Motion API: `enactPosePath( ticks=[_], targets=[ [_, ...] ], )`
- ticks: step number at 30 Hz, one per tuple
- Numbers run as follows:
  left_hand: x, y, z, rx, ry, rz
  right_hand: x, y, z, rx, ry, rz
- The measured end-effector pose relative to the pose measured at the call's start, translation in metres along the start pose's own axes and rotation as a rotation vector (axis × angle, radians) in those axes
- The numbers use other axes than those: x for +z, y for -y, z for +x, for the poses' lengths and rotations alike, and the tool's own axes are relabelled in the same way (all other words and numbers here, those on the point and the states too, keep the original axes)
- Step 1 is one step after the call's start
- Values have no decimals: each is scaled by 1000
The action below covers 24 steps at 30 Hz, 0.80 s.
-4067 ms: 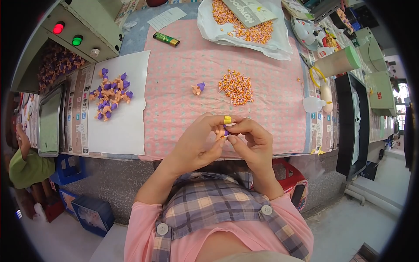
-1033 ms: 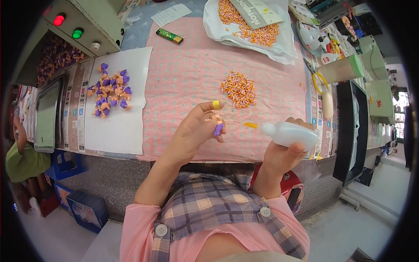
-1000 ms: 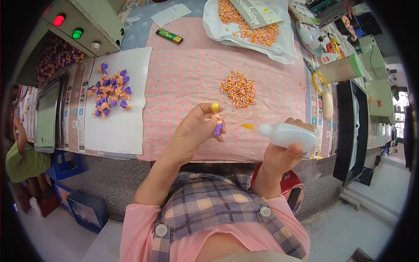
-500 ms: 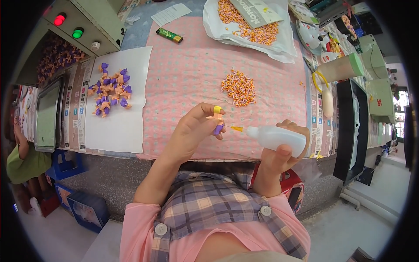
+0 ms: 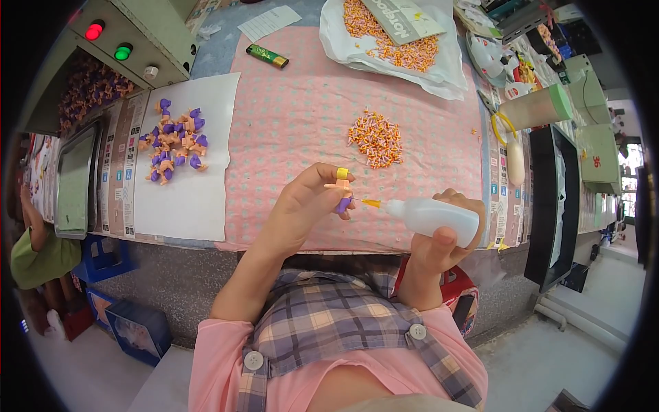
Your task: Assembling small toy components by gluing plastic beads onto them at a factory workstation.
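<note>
Between the thumb and fingers of my left hand (image 5: pixel 302 204) is a small peach-and-purple plastic figure part (image 5: pixel 341 195). Yellow tape wraps one of that hand's fingertips. My right hand (image 5: pixel 454 226) grips a white squeeze bottle (image 5: pixel 439 218) lying on its side in the air. Its orange needle tip (image 5: pixel 371 203) points left, the thin needle reaching the purple end of the part; whether it touches cannot be told. Beyond my hands, a heap of small orange, white and purple pieces (image 5: pixel 375 139) lies on the pink cloth (image 5: pixel 288 123).
Similar purple-and-peach parts (image 5: pixel 174 141) lie on white paper (image 5: pixel 195 216) at left, beside a metal machine (image 5: pixel 147 41) with lit buttons. A white-lined tray (image 5: pixel 439 86) holds more small pieces and a notebook. A lighter (image 5: pixel 267 56), pliers (image 5: pixel 495 118) and a black tray (image 5: pixel 549 206) are around.
Almost nothing differs. My right hand and the bottle have shifted very slightly left, while my left hand keeps its hold on the figure part.
</note>
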State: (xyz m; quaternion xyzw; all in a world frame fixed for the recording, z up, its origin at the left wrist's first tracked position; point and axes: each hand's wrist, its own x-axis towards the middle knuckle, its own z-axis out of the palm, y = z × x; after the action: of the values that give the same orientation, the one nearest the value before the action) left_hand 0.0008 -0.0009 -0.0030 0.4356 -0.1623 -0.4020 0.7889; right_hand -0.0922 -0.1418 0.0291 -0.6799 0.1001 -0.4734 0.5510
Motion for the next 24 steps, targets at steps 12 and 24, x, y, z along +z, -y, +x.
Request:
enactPosePath(
  ticks=[12, 24],
  targets=[
    [1, 0, -1, -10, -19, 4, 0, -1, 0, -31, 22, -29],
    [1, 2, 0, 8, -17, -40, -3, -1, 0, -42, -21, -18]
  ],
)
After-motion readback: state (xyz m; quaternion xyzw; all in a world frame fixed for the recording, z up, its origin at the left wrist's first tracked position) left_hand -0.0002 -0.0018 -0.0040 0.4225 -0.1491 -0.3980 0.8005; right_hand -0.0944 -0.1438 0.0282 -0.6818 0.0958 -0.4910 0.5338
